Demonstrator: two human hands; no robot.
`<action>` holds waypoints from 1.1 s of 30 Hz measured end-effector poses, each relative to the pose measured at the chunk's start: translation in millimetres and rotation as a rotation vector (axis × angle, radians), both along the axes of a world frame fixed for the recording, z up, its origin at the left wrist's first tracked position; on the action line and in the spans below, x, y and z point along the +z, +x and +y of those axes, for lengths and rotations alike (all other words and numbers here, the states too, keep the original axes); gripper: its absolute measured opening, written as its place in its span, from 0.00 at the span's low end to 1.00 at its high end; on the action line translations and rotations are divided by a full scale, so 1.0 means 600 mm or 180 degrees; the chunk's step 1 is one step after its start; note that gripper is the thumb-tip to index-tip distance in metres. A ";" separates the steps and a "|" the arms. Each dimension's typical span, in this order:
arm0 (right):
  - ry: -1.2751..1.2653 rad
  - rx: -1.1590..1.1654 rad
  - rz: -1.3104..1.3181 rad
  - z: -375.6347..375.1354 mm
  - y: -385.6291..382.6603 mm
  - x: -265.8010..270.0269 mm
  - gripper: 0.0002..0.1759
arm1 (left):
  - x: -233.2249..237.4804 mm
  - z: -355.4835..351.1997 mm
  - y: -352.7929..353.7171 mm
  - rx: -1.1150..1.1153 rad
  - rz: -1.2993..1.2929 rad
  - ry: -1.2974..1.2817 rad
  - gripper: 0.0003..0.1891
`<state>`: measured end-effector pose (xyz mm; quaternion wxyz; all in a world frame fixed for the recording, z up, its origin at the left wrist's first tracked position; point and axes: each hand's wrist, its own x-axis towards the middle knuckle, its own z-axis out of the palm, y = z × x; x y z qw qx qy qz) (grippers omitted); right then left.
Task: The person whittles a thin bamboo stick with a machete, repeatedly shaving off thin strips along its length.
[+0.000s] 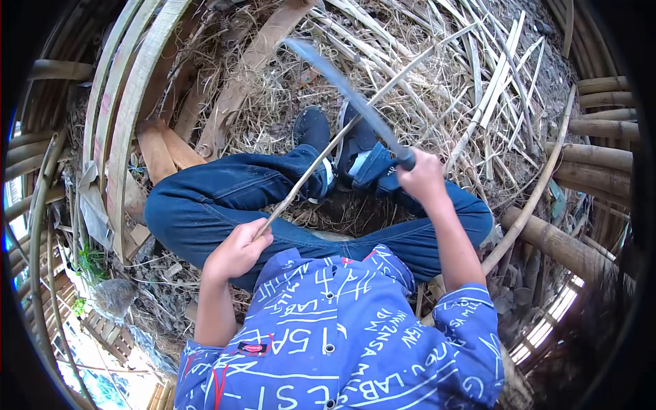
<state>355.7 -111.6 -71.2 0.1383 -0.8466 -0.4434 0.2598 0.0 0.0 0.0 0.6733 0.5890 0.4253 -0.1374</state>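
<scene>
My left hand is closed round the lower end of a long thin stick, which slants up to the right over my legs and shoes. The handle of a long blade is in my right hand. The blade points up and to the left and crosses the stick near my shoes, slightly blurred. Whether its edge touches the stick I cannot tell. The handle is mostly hidden by my fingers.
Split strips lie at the upper right over shavings. Curved planks stand at the left. A thick bamboo pole lies at the right, near a bamboo wall.
</scene>
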 end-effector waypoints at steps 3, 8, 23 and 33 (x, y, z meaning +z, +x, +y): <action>0.0193 0.0239 0.0049 -0.001 -0.023 -0.011 0.11 | 0.003 0.009 0.008 -0.0085 0.0161 0.0103 0.09; -0.0034 0.0397 -0.0558 0.014 0.011 -0.017 0.12 | -0.006 -0.002 0.004 0.0115 0.0142 -0.0015 0.08; 0.0031 0.0599 -0.0532 0.020 -0.018 -0.003 0.12 | -0.006 0.001 0.002 0.0287 0.0136 -0.0337 0.08; -0.0159 -0.0362 -0.0845 0.025 0.114 -0.048 0.11 | -0.007 -0.002 0.002 0.0082 -0.0050 -0.0024 0.08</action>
